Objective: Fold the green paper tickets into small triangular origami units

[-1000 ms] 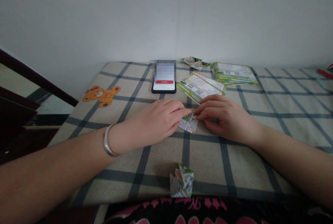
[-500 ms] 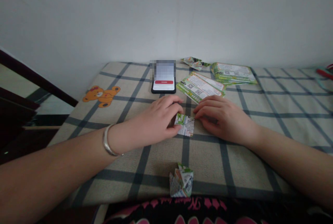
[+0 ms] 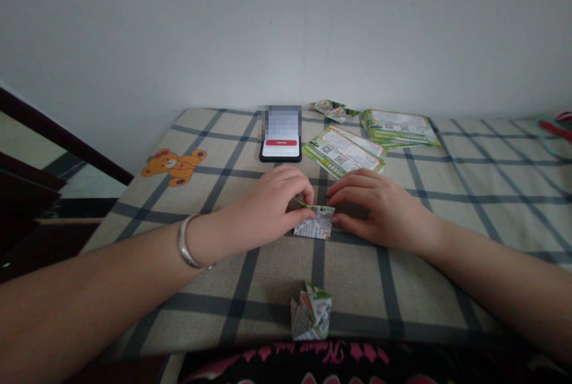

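A small folded piece of printed paper (image 3: 322, 224) lies at the middle of the checked tablecloth. My left hand (image 3: 288, 199), with a silver bangle at its wrist, pinches its left part between thumb and fingers. My right hand (image 3: 375, 205) rests on the cloth at the paper's right edge. Its thumb and fingers are apart, and the thumb tip is at or very near the paper. Closer to me, a finished-looking folded paper shape (image 3: 311, 315) with pointed tips stands near the table's front edge.
A phone (image 3: 280, 149) lies behind my left hand. Printed flyers (image 3: 342, 152) are spread behind my right hand, beside a flyer stack (image 3: 400, 127). Other folded papers (image 3: 334, 110) lie by the wall. A bear picture (image 3: 174, 165) is at the left, a red object (image 3: 556, 129) far right.
My left thumb has moved right across the paper, and its upper left part has folded down. My right thumb and fingers have spread apart and shifted slightly left.
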Available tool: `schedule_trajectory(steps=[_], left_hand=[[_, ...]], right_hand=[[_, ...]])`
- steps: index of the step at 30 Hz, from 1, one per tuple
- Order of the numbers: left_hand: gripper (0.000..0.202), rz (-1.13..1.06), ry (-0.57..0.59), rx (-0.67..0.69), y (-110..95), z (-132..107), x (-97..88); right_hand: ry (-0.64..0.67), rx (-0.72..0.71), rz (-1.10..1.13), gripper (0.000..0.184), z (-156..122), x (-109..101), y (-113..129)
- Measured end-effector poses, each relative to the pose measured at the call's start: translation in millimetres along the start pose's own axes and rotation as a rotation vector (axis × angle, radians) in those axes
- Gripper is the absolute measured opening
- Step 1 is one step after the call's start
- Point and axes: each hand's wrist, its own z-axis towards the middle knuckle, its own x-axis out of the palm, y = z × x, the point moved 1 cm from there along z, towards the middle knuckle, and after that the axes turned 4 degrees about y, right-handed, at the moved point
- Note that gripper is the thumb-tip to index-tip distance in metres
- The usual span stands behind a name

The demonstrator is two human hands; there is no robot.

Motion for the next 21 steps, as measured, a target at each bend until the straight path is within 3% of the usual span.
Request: schedule_trajectory(steps=[8, 11, 16, 21], left_hand=[[0.014, -0.062, -0.121, 0.034, -5.8, 1.7, -6.8], [0.013, -0.106, -0.108, 0.063, -5.8, 1.1, -7.9], [0.01, -0.107, -0.072, 0.222, -4.5, 0.0, -7.3], [0.017, -0.016, -0.039, 0.287, 0.4, -0.5, -2.7]], right_hand=[[0.0, -0.054, 0.071, 0.019, 0.8, -1.3, -0.4], [-0.035, -0.06, 0.04, 0.017, 0.7, 0.0, -2.2], [-0.105, -0.125, -0.016, 0.016, -0.4, -0.4, -3.1], [-0.092, -0.179, -0.112, 0.021, -1.8, -1.2, -4.5]])
